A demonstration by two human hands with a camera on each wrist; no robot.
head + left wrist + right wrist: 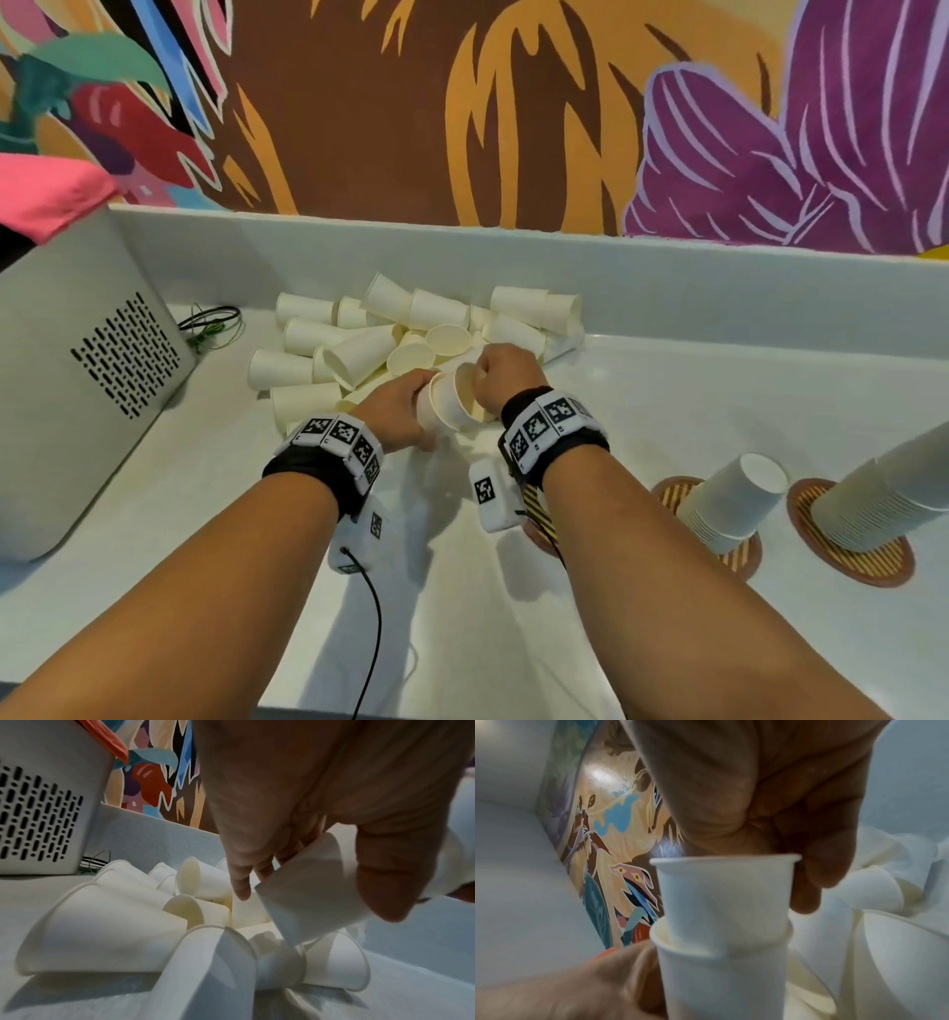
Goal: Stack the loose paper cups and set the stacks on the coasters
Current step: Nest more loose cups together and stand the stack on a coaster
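With the left hand [398, 411] wrapped round the lower cup [721, 973] and the right hand [506, 371] pinching the upper cup [725, 892], half nested above the pile [359, 339], the axes were best kept aligned and the push gentle.

Third coaster [539, 519] mostly hidden under right wrist; tall stack [893, 488] (top) cut off.

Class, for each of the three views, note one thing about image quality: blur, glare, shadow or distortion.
Head view: wide-angle bending curves the counter edge; forearms cast soft shadows. Left wrist view: the left hand is close and soft, nearest cups blurred. Right wrist view: glare patch on the mural; the nested cups sharper than the background.
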